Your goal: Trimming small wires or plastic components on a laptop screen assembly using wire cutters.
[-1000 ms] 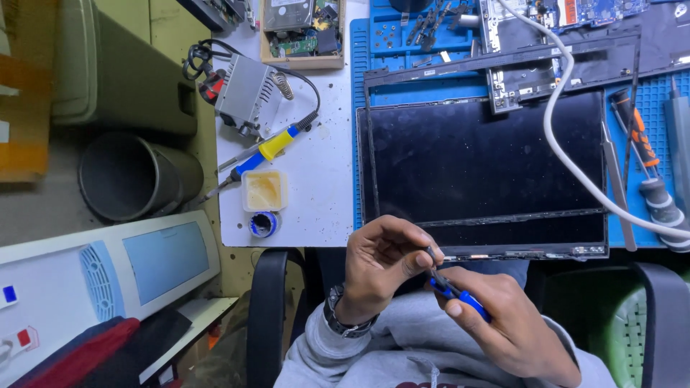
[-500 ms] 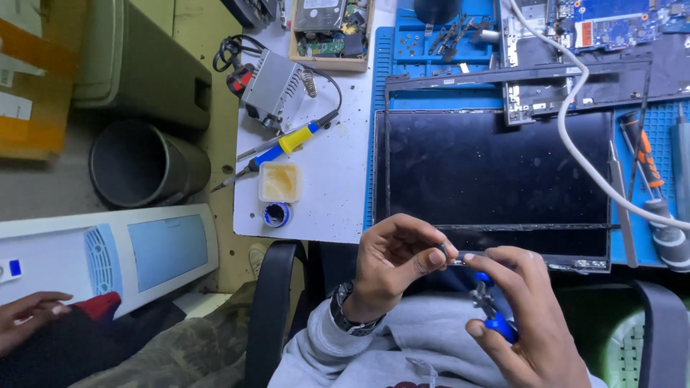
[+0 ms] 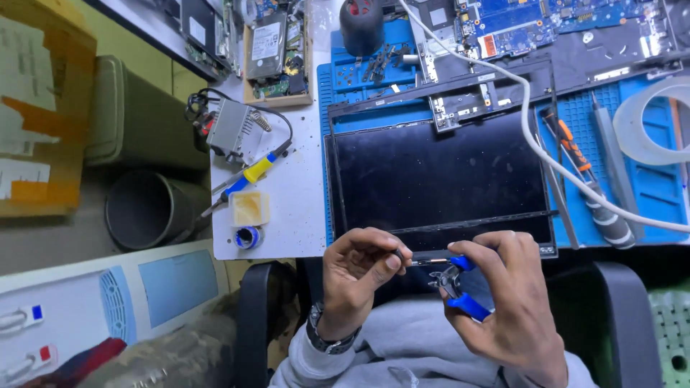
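Observation:
My right hand (image 3: 510,302) grips small pliers with blue handles (image 3: 460,287), held just below the near edge of the table. My left hand (image 3: 359,276) pinches a thin dark strip (image 3: 420,256) between thumb and fingers; the pliers' jaws meet that strip. A watch sits on my left wrist. Right above both hands lies a black laptop screen panel (image 3: 438,176), flat on a blue work mat (image 3: 647,194).
A white cable (image 3: 546,154) crosses the panel. An orange-handled screwdriver (image 3: 586,183) lies to the right, a soldering iron (image 3: 248,176), a yellow sponge tray (image 3: 249,208) and a solder spool (image 3: 246,236) to the left. Circuit boards lie at the back. A grey bin (image 3: 147,208) stands at left.
The view has shifted, bringing the table closer. My hands have come together at the panel's near edge, with the pliers turned upward and their jaws now against the strip in my left fingers.

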